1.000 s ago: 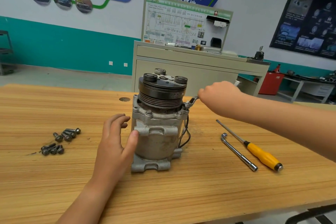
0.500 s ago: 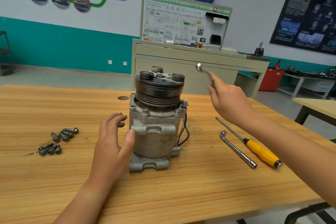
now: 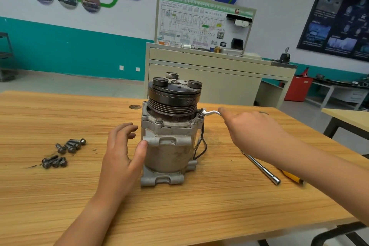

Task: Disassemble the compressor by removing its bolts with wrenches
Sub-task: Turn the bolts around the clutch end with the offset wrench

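— Wooden table (image 3: 219,215), teal wall (image 3: 69,50) behind. Where's the compressor (image 3: 169,146)?
— Upright in the middle of the table, pulley end up. My left hand (image 3: 121,158) is relaxed beside it, thumb against the housing, fingers spread and gripping nothing.
— And the other?
— My right hand (image 3: 253,134) is wrapped round the wrench (image 3: 209,113), whose ring end sits at the flange's right corner (the hand hides most of the handle).
— Anything else?
— Over on the left, loose bolts (image 3: 63,152) lie well apart from it. An L-shaped socket wrench (image 3: 263,170) and a yellow-handled screwdriver (image 3: 292,177) lie to the right, partly under my forearm.
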A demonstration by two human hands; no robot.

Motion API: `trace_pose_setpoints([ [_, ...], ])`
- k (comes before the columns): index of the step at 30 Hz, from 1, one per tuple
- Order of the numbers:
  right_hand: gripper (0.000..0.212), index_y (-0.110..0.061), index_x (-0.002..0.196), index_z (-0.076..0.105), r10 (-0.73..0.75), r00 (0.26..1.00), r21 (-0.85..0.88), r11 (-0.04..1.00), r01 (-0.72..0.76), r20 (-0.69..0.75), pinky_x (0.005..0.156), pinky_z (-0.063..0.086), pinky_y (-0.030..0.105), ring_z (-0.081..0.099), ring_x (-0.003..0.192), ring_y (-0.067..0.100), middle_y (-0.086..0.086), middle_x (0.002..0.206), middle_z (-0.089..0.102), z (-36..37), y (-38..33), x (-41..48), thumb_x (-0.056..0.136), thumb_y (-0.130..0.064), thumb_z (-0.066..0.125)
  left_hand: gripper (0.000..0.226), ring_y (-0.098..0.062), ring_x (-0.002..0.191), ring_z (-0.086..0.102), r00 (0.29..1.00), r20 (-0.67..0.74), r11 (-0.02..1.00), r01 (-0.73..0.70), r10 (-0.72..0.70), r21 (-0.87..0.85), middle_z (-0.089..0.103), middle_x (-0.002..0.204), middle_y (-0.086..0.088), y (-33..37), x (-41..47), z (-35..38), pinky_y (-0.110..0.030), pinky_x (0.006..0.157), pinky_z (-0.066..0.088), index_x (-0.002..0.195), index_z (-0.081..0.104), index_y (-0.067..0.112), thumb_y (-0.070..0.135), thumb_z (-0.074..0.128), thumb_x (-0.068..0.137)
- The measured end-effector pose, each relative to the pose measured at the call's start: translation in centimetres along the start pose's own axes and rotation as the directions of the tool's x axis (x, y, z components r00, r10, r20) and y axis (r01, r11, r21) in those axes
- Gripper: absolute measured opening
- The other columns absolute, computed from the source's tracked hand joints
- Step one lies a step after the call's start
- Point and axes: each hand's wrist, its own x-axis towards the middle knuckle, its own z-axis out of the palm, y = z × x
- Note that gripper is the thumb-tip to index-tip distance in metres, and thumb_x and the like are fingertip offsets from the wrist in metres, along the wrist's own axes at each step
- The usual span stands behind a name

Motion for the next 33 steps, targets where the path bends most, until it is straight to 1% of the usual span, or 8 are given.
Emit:
trace_pose_setpoints([
  [6, 0.065, -0.013, 0.145, 0.009, -0.073, 0.997, -0.143, 0.987, 0.077, 0.037, 0.037, 0.026, 0.025, 0.033, 0.045, 0.013, -0.002, 0.056, 0.036, -1.2, -0.5, 0.2, 0.089, -0.003, 0.041, 0.055, 0.02, 0.1, 0.044, 1.0, 0.01, 1.0, -0.013, 0.012, 0.014, 0.045, 0.118, 0.006, 0.1, -0.1, -0.2, 0.005, 0.079, 0.029, 0.12, 0.052, 0.012, 0.049, 0.039, 0.081],
  [14, 0.059, -0.033, 0.145, -0.004, -0.088, 0.988, -0.058, 0.994, 0.095, 0.125, 0.047, 0.039, 0.028, 0.044, 0.053, 0.013, -0.004, 0.058, 0.045, -2.0, 0.9, 0.1, 0.097, -0.018, 0.028, 0.057, 0.019, 0.099, 0.044, 1.0, 0.006, 1.0, -0.013, 0.013, 0.012, 0.045, 0.119, 0.007, 0.2, 0.0, -0.2, 0.005, 0.078, 0.029, 0.121, 0.052, 0.013, 0.051, 0.039, 0.081],
  [17, 0.044, -0.025, 0.141, 0.015, -0.062, 0.99, -0.107, 0.991, 0.076, 0.129, 0.048, 0.039, 0.027, 0.042, 0.051, 0.012, -0.005, 0.058, 0.043, -2.3, 0.6, 0.0, 0.099, -0.025, 0.025, 0.058, 0.01, 0.097, 0.048, 1.0, 0.002, 1.0, -0.005, 0.005, 0.011, 0.045, 0.12, 0.007, 0.2, 0.0, -0.2, 0.005, 0.077, 0.03, 0.121, 0.052, 0.013, 0.052, 0.039, 0.08],
  [19, 0.03, -0.016, 0.122, 0.036, -0.056, 0.988, -0.156, 0.985, 0.078, 0.141, 0.047, 0.037, 0.026, 0.038, 0.048, 0.011, -0.005, 0.057, 0.039, -2.5, 0.3, -0.1, 0.099, -0.03, 0.023, 0.058, -0.001, 0.098, 0.05, 1.0, -0.001, 1.0, 0.003, -0.003, 0.012, 0.045, 0.12, 0.007, 0.2, 0.0, -0.2, 0.005, 0.077, 0.03, 0.12, 0.053, 0.013, 0.052, 0.04, 0.08],
  [20, 0.028, -0.014, 0.109, 0.04, -0.059, 0.987, -0.179, 0.98, 0.085, 0.147, 0.045, 0.035, 0.026, 0.036, 0.047, 0.011, -0.005, 0.057, 0.037, -2.6, 0.1, -0.2, 0.099, -0.031, 0.022, 0.057, -0.004, 0.099, 0.051, 1.0, -0.002, 1.0, 0.006, -0.006, 0.012, 0.045, 0.121, 0.007, 0.2, 0.0, -0.2, 0.005, 0.077, 0.029, 0.12, 0.053, 0.013, 0.052, 0.04, 0.08],
  [22, 0.025, -0.013, 0.092, 0.036, -0.082, 0.986, -0.214, 0.97, 0.112, 0.142, 0.043, 0.03, 0.024, 0.034, 0.046, 0.011, -0.004, 0.055, 0.035, -2.9, -0.1, -0.2, 0.098, -0.031, 0.021, 0.057, -0.006, 0.099, 0.052, 1.0, -0.005, 1.0, 0.009, -0.009, 0.01, 0.045, 0.121, 0.007, 0.2, 0.0, -0.2, 0.004, 0.078, 0.03, 0.12, 0.053, 0.013, 0.052, 0.04, 0.08],
  [25, 0.025, -0.013, 0.081, 0.032, -0.105, 0.987, -0.246, 0.96, 0.132, 0.118, 0.041, 0.026, 0.024, 0.033, 0.044, 0.012, -0.003, 0.054, 0.035, -3.3, -0.3, -0.3, 0.097, -0.028, 0.021, 0.057, -0.008, 0.099, 0.052, 1.0, -0.004, 1.0, 0.007, -0.007, 0.013, 0.045, 0.121, 0.007, 0.3, 0.1, -0.2, 0.004, 0.078, 0.03, 0.12, 0.053, 0.012, 0.052, 0.04, 0.08],
  [33, 0.029, -0.014, 0.082, 0.044, -0.187, 0.974, -0.262, 0.941, 0.215, 0.128, 0.04, 0.024, 0.022, 0.032, 0.045, 0.009, -0.004, 0.054, 0.036, -4.1, 0.3, 0.2, 0.095, -0.034, 0.027, 0.058, -0.009, 0.099, 0.053, 1.0, 0.0, 1.0, 0.016, -0.016, 0.001, 0.045, 0.119, 0.007, 0.4, 0.0, -0.3, 0.004, 0.077, 0.031, 0.12, 0.053, 0.013, 0.052, 0.041, 0.079],
])
